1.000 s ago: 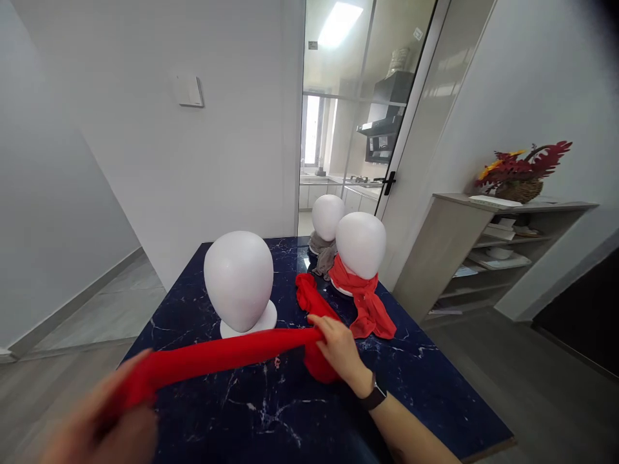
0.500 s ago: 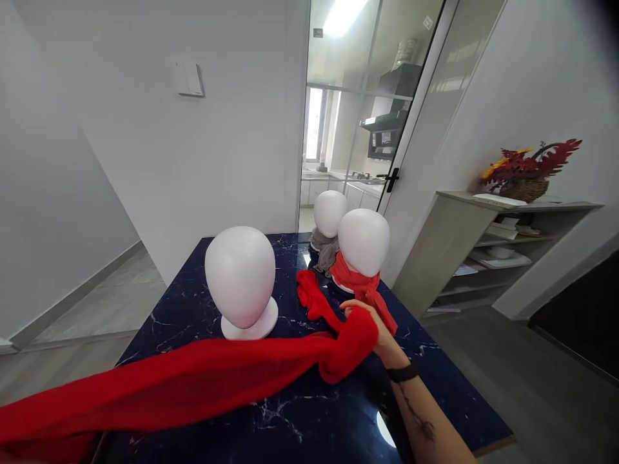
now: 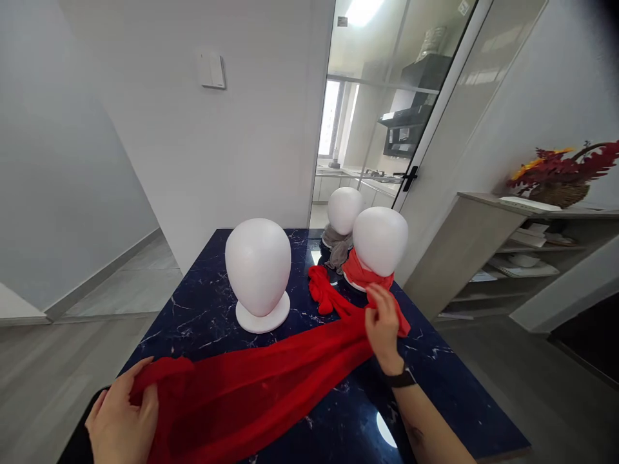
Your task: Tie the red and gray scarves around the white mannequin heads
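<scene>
A long red scarf (image 3: 271,380) stretches between my hands across the front of the table. My left hand (image 3: 123,415) is closed on its near-left end, thumb and fingers gripping the cloth. My right hand (image 3: 384,325) grips the scarf's other part, its fingers pointing away from me; exactly how the cloth lies in the fingers is partly hidden. The scarf's far end lies bunched on the table, left of the right hand. A bare white foam head (image 3: 258,267) stands upright on its round base just beyond the scarf.
Behind my right hand, another white head (image 3: 380,240) wears an orange-red scarf (image 3: 360,270). A third head (image 3: 345,211) with a grey scarf (image 3: 337,245) stands farther back. The dark blue marbled table (image 3: 193,316) meets the wall. A shelf unit (image 3: 488,251) stands right.
My left hand has come into view with the scarf's end. The scarf slid off the back of my right hand, which turned and now grips it. The view shifted left.
</scene>
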`<state>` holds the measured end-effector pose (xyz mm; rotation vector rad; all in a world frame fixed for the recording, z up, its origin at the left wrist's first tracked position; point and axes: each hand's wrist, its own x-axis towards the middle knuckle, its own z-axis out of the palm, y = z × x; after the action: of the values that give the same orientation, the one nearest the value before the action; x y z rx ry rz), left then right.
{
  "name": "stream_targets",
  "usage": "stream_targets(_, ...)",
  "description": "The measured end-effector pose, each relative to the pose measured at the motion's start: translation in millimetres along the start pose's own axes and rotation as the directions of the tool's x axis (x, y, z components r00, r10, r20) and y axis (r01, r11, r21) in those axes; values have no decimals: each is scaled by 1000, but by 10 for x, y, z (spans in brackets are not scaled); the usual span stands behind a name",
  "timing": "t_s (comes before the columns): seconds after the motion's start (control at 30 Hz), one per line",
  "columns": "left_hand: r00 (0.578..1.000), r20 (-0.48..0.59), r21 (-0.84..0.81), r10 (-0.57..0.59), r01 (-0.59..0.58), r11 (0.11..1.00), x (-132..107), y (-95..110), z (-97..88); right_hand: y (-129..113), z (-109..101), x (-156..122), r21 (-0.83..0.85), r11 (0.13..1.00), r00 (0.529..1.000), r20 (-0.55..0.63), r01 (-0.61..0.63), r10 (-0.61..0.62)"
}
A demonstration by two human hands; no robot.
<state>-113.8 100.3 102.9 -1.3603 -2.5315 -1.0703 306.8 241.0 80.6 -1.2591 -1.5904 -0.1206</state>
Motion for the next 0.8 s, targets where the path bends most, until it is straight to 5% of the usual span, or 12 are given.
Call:
stream_targets(0.07,998,-22,58,54,-52,997,-13,-17,-26,-294,124,-154,175,972,926,313,160,-209)
stream_targets(0.13,995,-49,76,87,-83,994,-29,-20,-67,-565,235,-308,292,936,729,595,196,-338)
stream_targets(0.2,994,-81,60,73,-68,996,-54,4,-119,-757,310,-417,284,940,588,734,191,-341)
stream_targets(0.27,991,-123,22,49,-47,999,-88,59,-182,-828,345,-459,215,956,540,790,199,-290)
stream_targets(0.4,958,-279,-68,62,-85,994,-145,185,-322,-605,325,-372,129,985,544,822,111,-169)
stream_targets(0.5,936,-342,-72,80,-111,991,-137,176,-376,-279,265,-239,90,996,668,743,-26,-50)
stream_targets(0.67,960,-132,237,246,-211,948,-59,-41,-177,-84,206,-146,76,994,842,539,-77,25)
stream_targets(0.73,943,-58,297,329,-298,907,-53,-68,-28,-202,240,-203,126,992,817,574,-13,-62)
stream_targets(0.8,895,42,182,443,-443,878,-78,4,107,-365,297,-293,150,987,719,679,64,-150)
